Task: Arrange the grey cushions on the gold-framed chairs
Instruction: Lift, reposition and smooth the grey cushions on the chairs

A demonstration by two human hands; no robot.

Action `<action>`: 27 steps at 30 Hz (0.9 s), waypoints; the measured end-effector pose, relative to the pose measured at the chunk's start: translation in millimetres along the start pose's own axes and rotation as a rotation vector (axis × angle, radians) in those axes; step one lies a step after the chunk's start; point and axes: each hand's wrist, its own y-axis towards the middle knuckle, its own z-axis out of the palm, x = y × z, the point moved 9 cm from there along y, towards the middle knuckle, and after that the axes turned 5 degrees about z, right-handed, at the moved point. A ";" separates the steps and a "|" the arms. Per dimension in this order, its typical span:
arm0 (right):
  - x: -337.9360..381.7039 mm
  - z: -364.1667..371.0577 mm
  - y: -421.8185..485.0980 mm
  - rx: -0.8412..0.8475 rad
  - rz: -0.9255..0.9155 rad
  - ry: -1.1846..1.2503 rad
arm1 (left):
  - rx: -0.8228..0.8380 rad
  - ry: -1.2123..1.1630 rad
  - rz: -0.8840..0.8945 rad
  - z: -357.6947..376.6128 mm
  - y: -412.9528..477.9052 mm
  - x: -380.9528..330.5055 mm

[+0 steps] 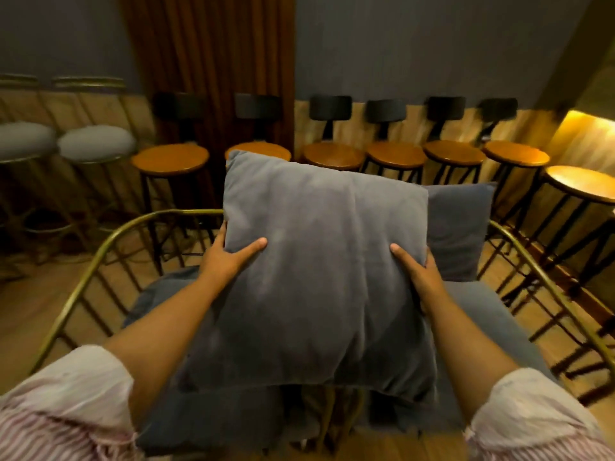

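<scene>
I stand over a gold-framed wire chair (100,251) with a grey seat pad (482,307), on a pale wood floor (30,307). Along the far grey wall (432,44) runs a row of round wooden stools with black backs (332,154), beside a brown curtain (206,44); two grey-topped stools (96,143) stand at the far left. My left hand (229,254) and right hand (419,274) clasp the side edges of a large square grey cushion (319,261), held above the seat. A second grey cushion (459,227) leans at the chair's back right corner. No writing is legible.
</scene>
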 end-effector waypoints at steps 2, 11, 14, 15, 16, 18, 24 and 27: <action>0.1 53.7 -3.7 0.049 0.003 0.018 | -0.046 -0.009 0.002 -49.1 9.4 10.8; -24.0 248.2 -19.8 0.180 0.036 0.049 | -0.248 0.071 -0.031 -222.9 52.4 66.7; -30.8 281.7 -14.5 0.198 0.080 0.014 | -0.242 0.062 -0.040 -248.7 73.2 81.2; -30.5 289.9 -12.6 0.199 0.108 0.001 | -0.228 0.060 -0.053 -254.1 82.5 86.4; -32.6 298.1 -5.6 0.206 0.147 0.000 | -0.210 0.056 -0.065 -258.0 93.6 91.8; -36.2 310.6 11.1 0.228 0.218 0.038 | -0.158 0.062 -0.084 -258.7 116.8 99.0; -14.0 353.5 72.4 0.270 0.218 0.045 | 0.006 0.105 -0.168 -242.6 202.0 128.2; -13.3 370.3 114.2 0.262 0.204 0.045 | 0.073 0.055 -0.240 -222.2 244.6 143.6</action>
